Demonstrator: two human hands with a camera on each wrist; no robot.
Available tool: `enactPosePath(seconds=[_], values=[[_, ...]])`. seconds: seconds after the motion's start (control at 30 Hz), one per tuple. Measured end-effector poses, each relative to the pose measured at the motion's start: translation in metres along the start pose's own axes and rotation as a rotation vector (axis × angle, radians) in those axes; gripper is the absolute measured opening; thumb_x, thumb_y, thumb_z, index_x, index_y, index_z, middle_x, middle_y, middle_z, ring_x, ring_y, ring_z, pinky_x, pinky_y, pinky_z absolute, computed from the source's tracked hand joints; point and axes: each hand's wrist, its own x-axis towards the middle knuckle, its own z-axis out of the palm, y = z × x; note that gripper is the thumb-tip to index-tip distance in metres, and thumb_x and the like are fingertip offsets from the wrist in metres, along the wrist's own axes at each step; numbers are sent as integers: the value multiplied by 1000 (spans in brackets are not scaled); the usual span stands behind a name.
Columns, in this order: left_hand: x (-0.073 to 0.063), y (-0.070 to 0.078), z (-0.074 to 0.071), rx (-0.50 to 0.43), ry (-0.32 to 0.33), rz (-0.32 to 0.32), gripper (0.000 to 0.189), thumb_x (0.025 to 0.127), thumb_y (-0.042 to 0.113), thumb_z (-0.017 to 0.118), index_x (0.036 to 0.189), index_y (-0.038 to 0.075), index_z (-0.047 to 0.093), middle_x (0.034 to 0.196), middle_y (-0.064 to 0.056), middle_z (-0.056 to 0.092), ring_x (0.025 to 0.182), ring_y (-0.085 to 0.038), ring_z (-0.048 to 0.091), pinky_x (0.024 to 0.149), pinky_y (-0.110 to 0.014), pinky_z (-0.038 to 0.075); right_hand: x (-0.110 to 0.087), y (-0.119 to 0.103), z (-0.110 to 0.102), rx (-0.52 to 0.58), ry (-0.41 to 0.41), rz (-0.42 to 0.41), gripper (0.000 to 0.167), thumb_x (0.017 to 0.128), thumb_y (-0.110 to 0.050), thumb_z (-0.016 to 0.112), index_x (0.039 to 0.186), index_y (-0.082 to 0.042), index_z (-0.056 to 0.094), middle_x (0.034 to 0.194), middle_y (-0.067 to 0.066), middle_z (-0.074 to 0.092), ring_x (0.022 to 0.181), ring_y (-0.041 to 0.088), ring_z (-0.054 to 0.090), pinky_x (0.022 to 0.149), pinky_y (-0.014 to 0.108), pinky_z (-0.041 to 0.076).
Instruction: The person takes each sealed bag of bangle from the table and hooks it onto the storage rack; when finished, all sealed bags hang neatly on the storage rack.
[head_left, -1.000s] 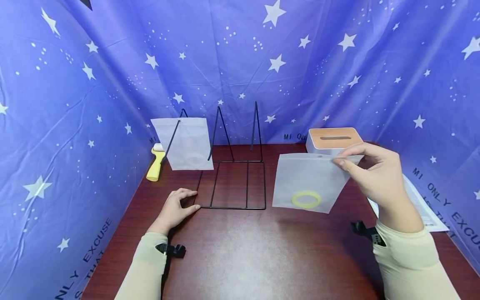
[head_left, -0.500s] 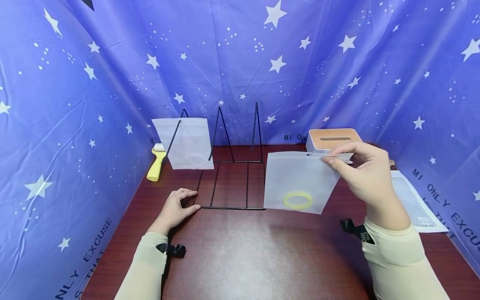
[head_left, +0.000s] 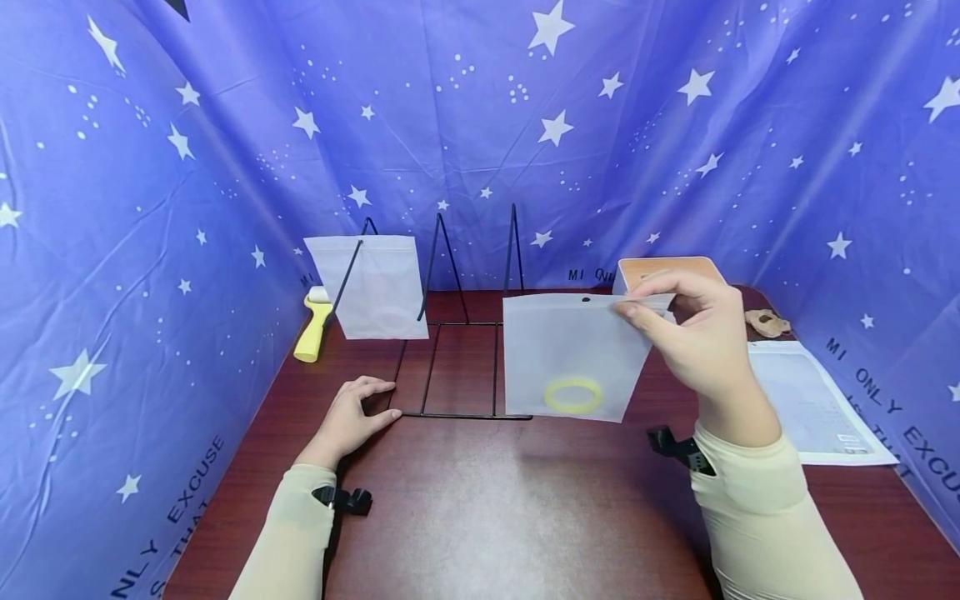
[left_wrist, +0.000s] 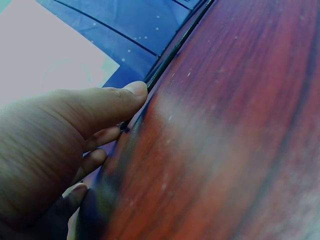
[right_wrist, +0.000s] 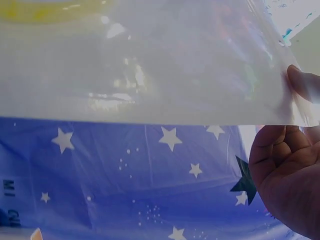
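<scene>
A starry curtain (head_left: pixel 442 108) fills the top; centre-left, the left hand (head_left: pixel 348 421) lightly grips a wire rack (head_left: pixel 495 367). Right of centre, the right hand (head_left: pixel 697 337) pinches a pouch (head_left: pixel 573 346), partly hiding the rack's right side. Tissue box (head_left: pixel 667 263), right; yellow roller (head_left: pixel 311 332), left.

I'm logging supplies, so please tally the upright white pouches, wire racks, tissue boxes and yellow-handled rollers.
Upright white pouches: 2
Wire rack: 1
Tissue box: 1
Yellow-handled roller: 1
Total: 5

The right hand (head_left: pixel 693 333) has moved left—its pinched bag (head_left: pixel 573 354) now overlapping the rack (head_left: pixel 457 417).
</scene>
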Motion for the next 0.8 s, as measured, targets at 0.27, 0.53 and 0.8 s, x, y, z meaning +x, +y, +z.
enactPosePath(seconds=[0.27,0.53,0.8], values=[[0,0,0,10,3,5,50,85,25,90,130,11,74,126,-3,68,124,-32,53,106,-51,41,1,14,11,-5,-11,50,13,80,21,75,92,16,72,82,12,75,53,10,50,47,22,34],[1,0,0,12,-3,0,49,85,25,90,130,11,74,125,-3,68,125,-32,53,108,-50,41,6,2,35,-16,-13,96,13,81,24,72,91,16,70,83,8,74,53,7,46,47,23,31],[0,2,-1,2,-7,-6,50,86,25,89,131,10,74,127,-4,67,125,-33,52,108,-51,41,2,18,39,-29,-16,94,14,80,23,74,89,12,72,84,6,75,49,6,41,44,22,28]])
